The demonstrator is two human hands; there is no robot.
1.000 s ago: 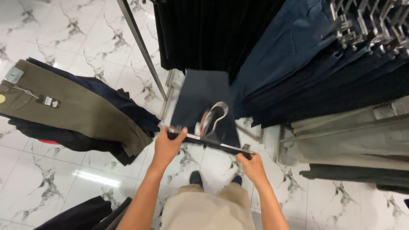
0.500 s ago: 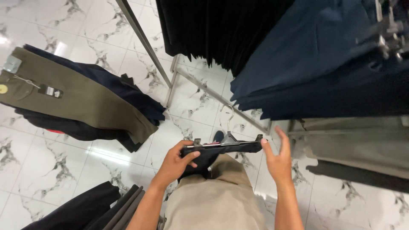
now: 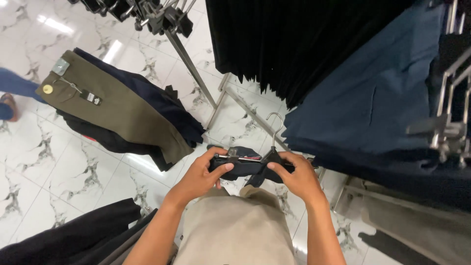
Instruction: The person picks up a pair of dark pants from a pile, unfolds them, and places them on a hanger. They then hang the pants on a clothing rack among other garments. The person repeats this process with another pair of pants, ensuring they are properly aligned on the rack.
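A dark navy pair of trousers (image 3: 245, 167) on a clip hanger is held level in front of my waist. Its metal hook (image 3: 276, 122) points up and away from me. My left hand (image 3: 198, 176) grips the left end of the waistband, thumb on top. My right hand (image 3: 294, 179) grips the right end, fingers curled over the hanger bar. The trouser legs hang down against my beige trousers (image 3: 235, 230) and are mostly hidden.
Black garments (image 3: 294, 44) and blue trousers (image 3: 373, 103) hang on racks ahead and to the right. A metal rack leg (image 3: 196, 73) slants across the marble floor. An olive pair of trousers (image 3: 117, 108) lies over dark ones at left. Another person's foot (image 3: 7, 105) shows at the far left.
My right hand, open beside the hanger half a second ago, has closed on its right end. The hanger's hook has come upright and the camera has tilted.
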